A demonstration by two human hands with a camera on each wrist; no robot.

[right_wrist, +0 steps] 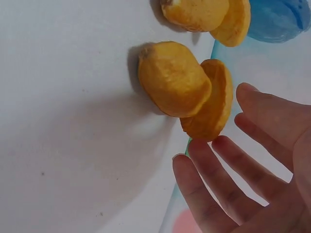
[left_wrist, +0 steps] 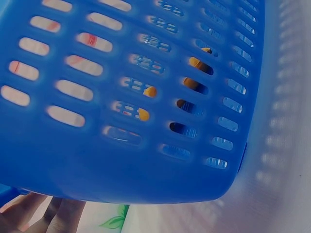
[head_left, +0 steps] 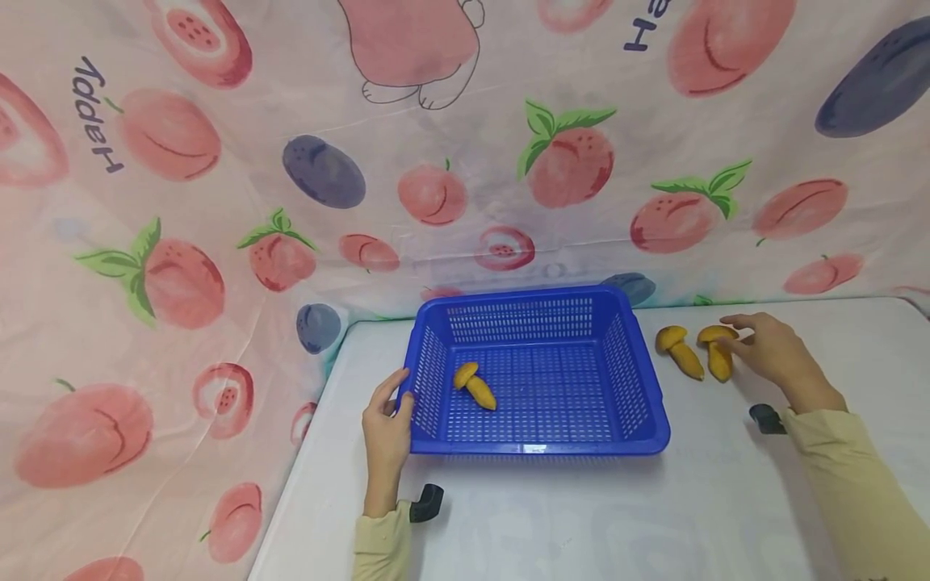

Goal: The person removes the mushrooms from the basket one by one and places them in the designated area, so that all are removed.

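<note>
Yellow mushroom [head_left: 720, 363] at three o'clock from the blue basket [head_left: 581, 448], the right hand [head_left: 779, 353] beside it, fingers spread wide.
Whether the fingertips touch its cap, I cannot tell; a second mushroom [head_left: 684, 357] and the basket's wall stand at its nine o'clock. A third mushroom [head_left: 477, 389] lies inside; at nine o'clock the left hand [head_left: 387, 428] grips the rim. Fruit-print cloth [head_left: 501, 169] hangs at twelve.
</note>
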